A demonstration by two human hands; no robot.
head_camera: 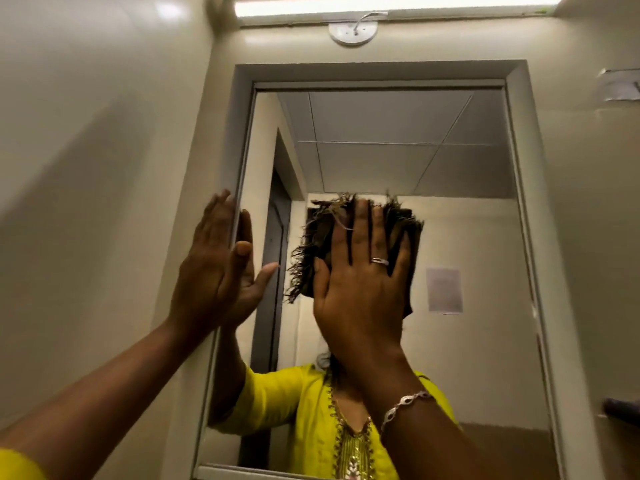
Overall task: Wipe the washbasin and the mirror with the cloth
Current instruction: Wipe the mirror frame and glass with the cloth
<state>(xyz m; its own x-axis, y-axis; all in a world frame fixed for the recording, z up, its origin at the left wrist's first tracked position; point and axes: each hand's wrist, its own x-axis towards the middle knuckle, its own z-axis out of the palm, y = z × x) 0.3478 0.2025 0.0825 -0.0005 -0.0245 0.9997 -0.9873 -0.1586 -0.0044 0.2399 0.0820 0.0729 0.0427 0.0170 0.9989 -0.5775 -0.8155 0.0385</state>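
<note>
Cloth (408,230), a dark frayed rag with stringy edges, sits mid-glass on the grey-framed wall mirror (398,140), right hand (360,271) pressing it flat, fingers spread. Left hand (211,261) rests open-palmed on the mirror's left frame, holding nothing.

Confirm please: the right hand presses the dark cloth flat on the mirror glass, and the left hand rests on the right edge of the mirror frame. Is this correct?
Not quite. The left hand rests on the left edge of the mirror frame, not the right, as the head view shows. The rest holds: the right hand presses the dark cloth flat on the glass.
</note>
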